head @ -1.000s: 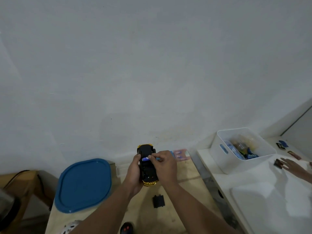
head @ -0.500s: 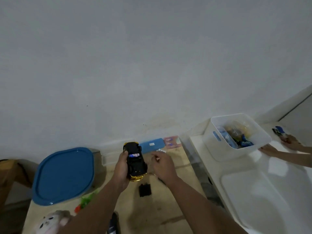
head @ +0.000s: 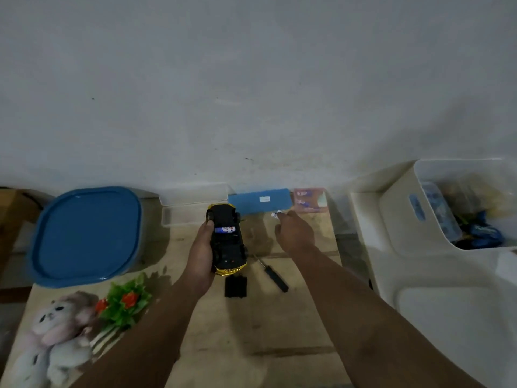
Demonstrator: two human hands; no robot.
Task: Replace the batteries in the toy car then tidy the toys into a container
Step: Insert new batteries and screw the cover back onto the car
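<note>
Left hand: grips the car from its left side, thumb up by the battery bay; car held underside up over the table, yellow end toward the person.
Battery: one blue-and-white cell lies across the open bay in the car's underside.
Right hand: held out to the right of the car, apart from it, fingertips pinching a small white-and-blue object, probably a second battery, though too small to say for sure.
Cover: black rectangular plate, flat on the table just below the car.
Screwdriver: black handle, lies at a slant right of the cover.
Container: blue lid on, far left of the table.
Clear box: by the wall, behind the car.
Blue case and pink pack: side by side along the wall.
Plush toy and plastic plant: near left corner, touching.
White bin: on the neighbouring white surface at right, holding mixed items.
</note>
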